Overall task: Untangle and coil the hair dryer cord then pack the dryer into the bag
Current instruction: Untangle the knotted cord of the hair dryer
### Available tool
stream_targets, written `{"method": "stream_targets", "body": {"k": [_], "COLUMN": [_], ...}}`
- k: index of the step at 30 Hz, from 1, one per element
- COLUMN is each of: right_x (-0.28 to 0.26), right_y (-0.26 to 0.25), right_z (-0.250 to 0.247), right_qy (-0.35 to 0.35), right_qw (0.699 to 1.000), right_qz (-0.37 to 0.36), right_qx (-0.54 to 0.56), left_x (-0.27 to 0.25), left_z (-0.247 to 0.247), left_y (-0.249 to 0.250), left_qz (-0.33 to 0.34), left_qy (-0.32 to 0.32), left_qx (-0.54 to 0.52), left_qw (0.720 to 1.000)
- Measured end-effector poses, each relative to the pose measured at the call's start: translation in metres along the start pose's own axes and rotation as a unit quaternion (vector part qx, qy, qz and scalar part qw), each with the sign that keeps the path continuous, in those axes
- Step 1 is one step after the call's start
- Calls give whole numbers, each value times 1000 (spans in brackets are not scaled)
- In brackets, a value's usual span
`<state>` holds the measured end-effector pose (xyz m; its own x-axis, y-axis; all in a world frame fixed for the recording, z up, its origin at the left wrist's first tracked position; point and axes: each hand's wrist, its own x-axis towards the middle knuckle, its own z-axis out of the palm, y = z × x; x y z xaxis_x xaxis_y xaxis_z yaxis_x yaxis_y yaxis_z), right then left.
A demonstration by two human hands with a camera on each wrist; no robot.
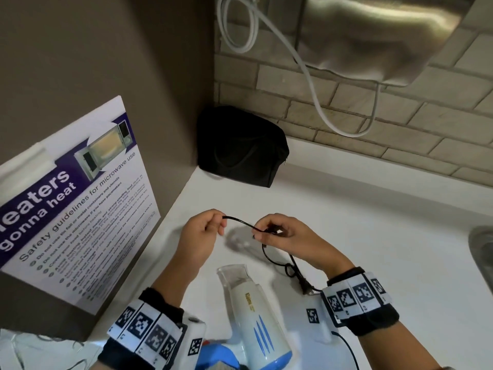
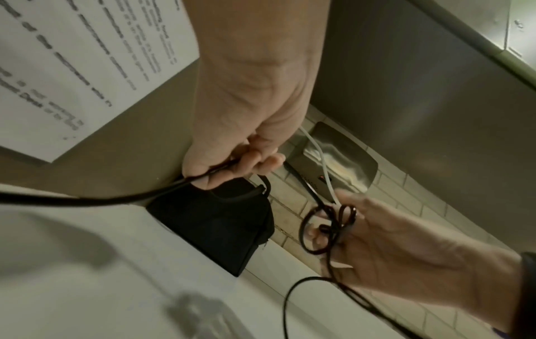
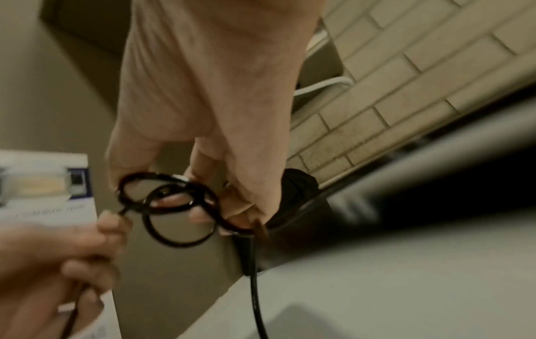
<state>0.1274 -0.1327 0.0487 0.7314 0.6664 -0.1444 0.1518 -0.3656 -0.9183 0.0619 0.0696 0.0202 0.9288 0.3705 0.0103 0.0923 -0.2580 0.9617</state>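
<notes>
White-and-blue hair dryer lies on the white counter at its near edge, nozzle pointing toward the wall, its plug lying just right of it. Just beyond, above the counter, left hand pinches the black cord and right hand grips a bunch of small tangled loops, a short run of cord stretched between them. Black bag sits in the counter's far left corner against the brown side panel with the microwave safety poster and the brick-tile wall; a white cable and steel unit hang above.
</notes>
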Motion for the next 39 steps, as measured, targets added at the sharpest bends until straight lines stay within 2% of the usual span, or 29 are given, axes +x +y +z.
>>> {"method": "stream_targets", "body": {"k": [3, 6, 8, 10, 15, 18, 20, 22, 26, 29, 31, 35, 39], "right_x": [-2, -4, -6, -8, -10, -11, -11, -12, -20, -27, -29, -34, -40], "right_y": [5, 8, 8, 7, 4, 4, 3, 0, -1, 0, 0, -2, 1], "right_z": [-7, -8, -7, -6, -12, -15, -14, -14, -17, -20, -23, -33, -35], "right_qy": [7, -53, -63, -48, 45, 83, 96, 101, 109, 125, 157, 208, 197], "right_qw": [999, 996, 994, 994, 991, 988, 988, 989, 991, 990, 984, 959, 973], "right_qz": [30, 47, 56, 48, 14, 5, 0, 2, 25, 48, 45, 35, 57], "right_qx": [38, 56, 64, 87, 125, 131, 121, 111, 75, 46, 71, 189, 102], "left_x": [3, 1, 1, 3, 2, -1, -4, -8, -6, -2, -1, 0, 3], "left_z": [-6, -5, -3, -4, -11, -10, -5, 0, -6, -14, -17, -23, -25], "left_y": [-2, -1, -3, -7, -8, -8, -3, 3, 8, 7, 5, 2, -2], "left_qz": [-15, -27, -30, -36, -42, -2, 40, 60, 77, 58, 37, 0, -25], "left_qy": [6, -17, -14, 1, 14, -42, -109, -136, -63, -19, 6, 33, 53], "left_qx": [-30, -55, -77, -90, -90, 6, 69, 98, 108, 93, 68, 52, 21], "left_qw": [999, 998, 996, 995, 995, 999, 991, 984, 989, 994, 997, 998, 998]}}
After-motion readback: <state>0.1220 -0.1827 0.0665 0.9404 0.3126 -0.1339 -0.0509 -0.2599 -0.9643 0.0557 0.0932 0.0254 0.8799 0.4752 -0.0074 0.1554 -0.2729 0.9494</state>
